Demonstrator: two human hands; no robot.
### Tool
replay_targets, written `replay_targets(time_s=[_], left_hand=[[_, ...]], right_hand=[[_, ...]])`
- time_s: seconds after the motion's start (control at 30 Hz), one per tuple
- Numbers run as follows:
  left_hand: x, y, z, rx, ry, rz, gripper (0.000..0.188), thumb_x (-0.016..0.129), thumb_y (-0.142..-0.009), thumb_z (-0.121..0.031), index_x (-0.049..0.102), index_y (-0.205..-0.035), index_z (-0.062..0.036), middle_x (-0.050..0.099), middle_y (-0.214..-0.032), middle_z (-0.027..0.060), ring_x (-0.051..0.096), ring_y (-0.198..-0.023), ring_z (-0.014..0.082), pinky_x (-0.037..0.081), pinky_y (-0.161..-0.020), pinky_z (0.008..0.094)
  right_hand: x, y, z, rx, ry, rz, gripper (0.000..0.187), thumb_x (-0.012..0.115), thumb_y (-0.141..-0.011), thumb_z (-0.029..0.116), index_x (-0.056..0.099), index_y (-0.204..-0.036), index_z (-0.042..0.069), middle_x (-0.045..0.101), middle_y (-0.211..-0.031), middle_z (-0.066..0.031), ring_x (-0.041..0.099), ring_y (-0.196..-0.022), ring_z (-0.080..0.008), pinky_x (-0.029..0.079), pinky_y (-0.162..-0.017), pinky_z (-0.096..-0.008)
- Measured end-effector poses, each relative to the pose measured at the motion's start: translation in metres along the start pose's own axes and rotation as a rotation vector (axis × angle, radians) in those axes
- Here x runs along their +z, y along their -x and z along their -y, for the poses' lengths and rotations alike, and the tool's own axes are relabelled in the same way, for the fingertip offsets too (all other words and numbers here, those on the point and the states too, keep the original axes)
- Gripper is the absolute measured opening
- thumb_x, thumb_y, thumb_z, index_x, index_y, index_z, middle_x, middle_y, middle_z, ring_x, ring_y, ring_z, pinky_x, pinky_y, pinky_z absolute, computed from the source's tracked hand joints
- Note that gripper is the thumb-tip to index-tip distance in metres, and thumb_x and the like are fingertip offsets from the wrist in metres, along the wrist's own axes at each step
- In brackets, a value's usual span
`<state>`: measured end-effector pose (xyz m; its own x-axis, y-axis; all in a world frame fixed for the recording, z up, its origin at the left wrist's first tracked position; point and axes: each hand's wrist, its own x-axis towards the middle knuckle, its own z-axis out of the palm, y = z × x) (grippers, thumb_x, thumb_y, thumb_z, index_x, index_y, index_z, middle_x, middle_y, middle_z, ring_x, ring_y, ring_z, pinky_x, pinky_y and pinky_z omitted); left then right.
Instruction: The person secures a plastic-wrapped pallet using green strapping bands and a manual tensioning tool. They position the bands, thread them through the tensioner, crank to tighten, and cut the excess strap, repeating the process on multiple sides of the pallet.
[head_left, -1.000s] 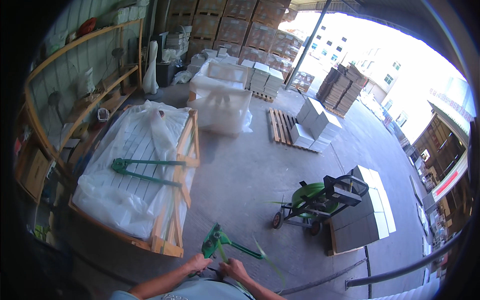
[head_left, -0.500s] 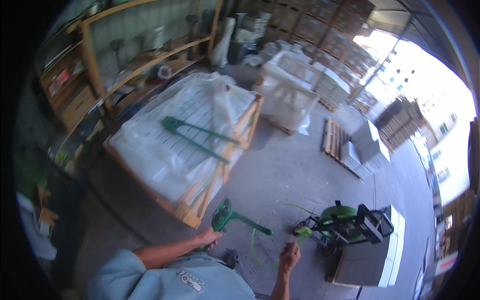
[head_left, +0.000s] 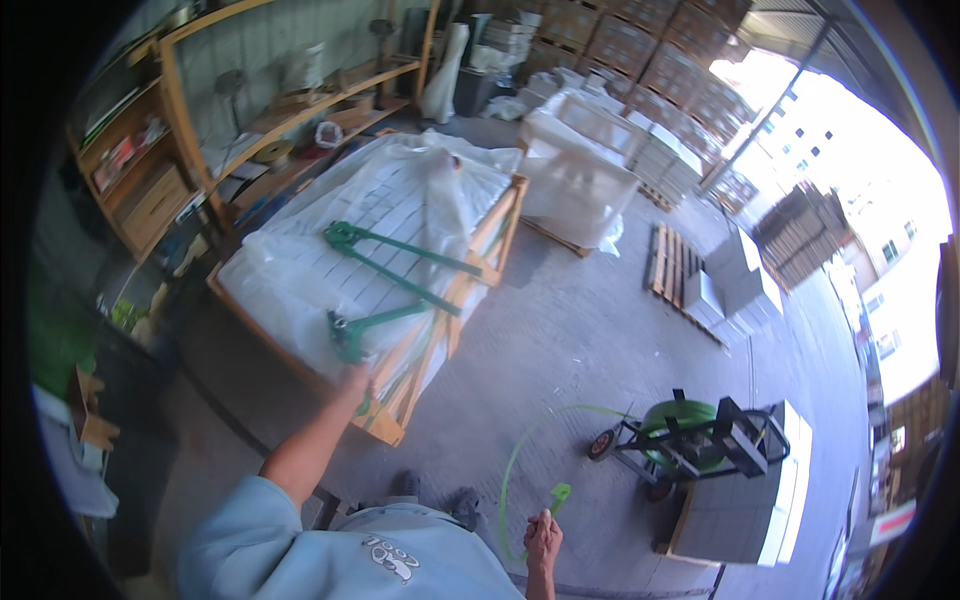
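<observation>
My left hand [head_left: 356, 382], a little blurred, is closed around a handle of a green strapping tool [head_left: 347, 338]. This tool is over the near edge of a pallet load covered with clear plastic film [head_left: 275, 295] and framed in wood. Farther in on the film lies a second green tool with two long handles [head_left: 405, 262]. In front of my body at right, my right hand [head_left: 543, 537] is closed on a green plastic strap [head_left: 561, 492], whose short end sticks up above the fingers. More strap [head_left: 508, 465] curves over the floor toward the reel cart.
A black wheeled cart [head_left: 745, 440] carries the green strap reel [head_left: 678, 425] beside stacked white boxes [head_left: 745, 520]. Behind are a wooden pallet [head_left: 672, 262], another film-wrapped load [head_left: 575, 185] and wooden shelving [head_left: 290, 130]. Tall carton stacks [head_left: 640, 40] stand at the back.
My left hand has carried the strapping tool forward and left, over the film-covered load. My right hand has moved left and lower, bringing the strap end away from the cart.
</observation>
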<state>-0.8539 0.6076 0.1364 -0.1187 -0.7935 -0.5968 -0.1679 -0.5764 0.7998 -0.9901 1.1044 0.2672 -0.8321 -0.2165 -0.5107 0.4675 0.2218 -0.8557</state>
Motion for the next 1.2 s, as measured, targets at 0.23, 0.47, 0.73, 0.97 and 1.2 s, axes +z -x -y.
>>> replay_targets(time_s=[0.23,0.47,0.73,0.97,1.2], left_hand=[[-0.042,0.019,-0.014,0.549,-1.206,-0.047,0.020,0.054,-0.090,-0.017,0.063,-0.084,-0.0006,0.063,-0.072,0.0136,0.066,-0.066,0.0264,0.052,-0.050,0.0382],[0.045,0.193,-0.030,0.143,-0.317,1.147,0.027,0.056,-0.094,-0.022,0.059,-0.107,0.0013,0.066,-0.088,0.0107,0.065,-0.084,0.0206,0.053,-0.074,0.0345],[0.079,0.258,-0.048,-0.242,0.340,1.315,0.028,0.054,-0.095,-0.021,0.054,-0.113,0.0009,0.063,-0.084,0.0125,0.063,-0.076,0.0224,0.052,-0.072,0.0330],[0.065,0.243,-0.020,-0.135,0.001,1.117,0.021,0.056,-0.094,-0.022,0.059,-0.099,-0.0017,0.061,-0.073,0.0076,0.059,-0.064,0.0172,0.048,-0.057,0.0277],[0.068,0.268,-0.006,0.059,-0.251,1.210,0.019,0.052,-0.095,-0.018,0.064,-0.094,-0.0042,0.060,-0.071,0.0029,0.056,-0.060,0.0097,0.043,-0.050,0.0248]], right_hand=[[0.039,0.012,0.015,-0.095,0.038,0.110,0.048,0.042,-0.101,0.041,0.055,-0.073,0.005,0.044,-0.054,0.0012,0.038,-0.044,-0.0078,0.029,-0.041,-0.0235],[0.112,0.025,0.048,-0.140,0.214,0.385,0.049,0.039,-0.101,0.044,0.058,-0.079,0.004,0.048,-0.061,0.0003,0.042,-0.055,-0.0088,0.034,-0.050,-0.0256],[0.139,0.030,0.068,-0.203,0.544,0.613,0.040,0.049,-0.095,0.042,0.062,-0.098,0.003,0.062,-0.076,-0.0082,0.060,-0.073,-0.0197,0.048,-0.066,-0.0327],[0.129,0.045,0.085,-0.647,0.544,0.275,0.041,0.072,-0.077,0.019,0.059,-0.114,0.007,0.060,-0.115,-0.0126,0.060,-0.103,-0.0294,0.050,-0.087,-0.0386],[0.124,0.034,0.112,-1.016,0.763,0.433,0.037,0.070,-0.078,0.015,0.062,-0.114,0.010,0.062,-0.112,-0.0095,0.061,-0.099,-0.0286,0.052,-0.082,-0.0388]])
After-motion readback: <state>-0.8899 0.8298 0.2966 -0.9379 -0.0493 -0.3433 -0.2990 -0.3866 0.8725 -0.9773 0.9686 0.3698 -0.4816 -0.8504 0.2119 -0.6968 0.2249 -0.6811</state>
